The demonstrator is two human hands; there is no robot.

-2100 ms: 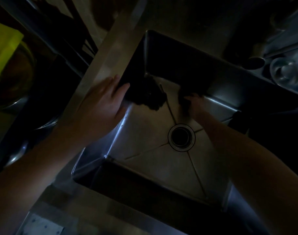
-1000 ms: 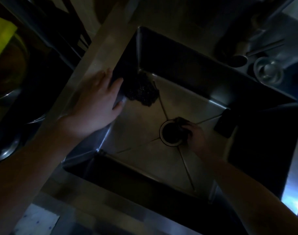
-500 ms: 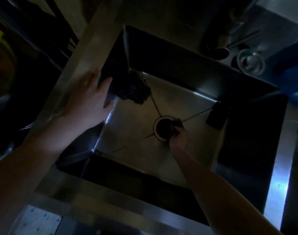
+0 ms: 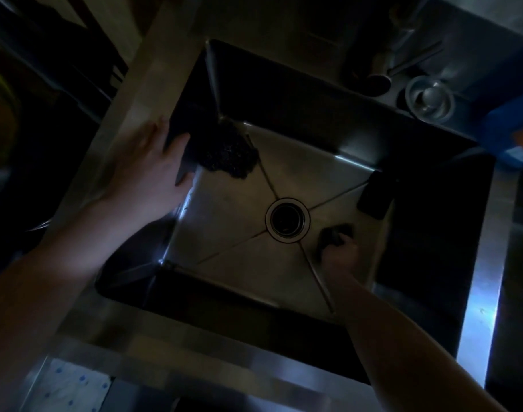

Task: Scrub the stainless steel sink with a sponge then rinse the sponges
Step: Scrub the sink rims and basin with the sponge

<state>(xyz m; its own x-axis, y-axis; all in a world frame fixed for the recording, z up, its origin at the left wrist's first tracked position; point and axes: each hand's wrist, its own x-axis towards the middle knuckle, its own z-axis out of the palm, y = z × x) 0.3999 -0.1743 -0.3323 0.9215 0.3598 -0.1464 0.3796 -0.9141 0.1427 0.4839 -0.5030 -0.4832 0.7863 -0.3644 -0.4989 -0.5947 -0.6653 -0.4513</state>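
In the dim sink (image 4: 224, 209), right hand (image 4: 340, 254) around a barely discernible sponge (image 4: 336, 231), left hand (image 4: 147, 171) flat on countertop (image 4: 135, 84).

Nothing readable here, it's way too dark. The blue package (image 4: 507, 126) at the right edge has some print, but it's just a blur. The white sheet (image 4: 73, 385) at bottom left only shows blue dots.

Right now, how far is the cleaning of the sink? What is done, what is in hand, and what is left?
Done: too dark to judge any part clean. In hand: the right hand grips a sponge on the sink floor beside the drain; the left hand rests on the rim. Left: rinsing; no water shows, and a second dark pad lies in the far corner.
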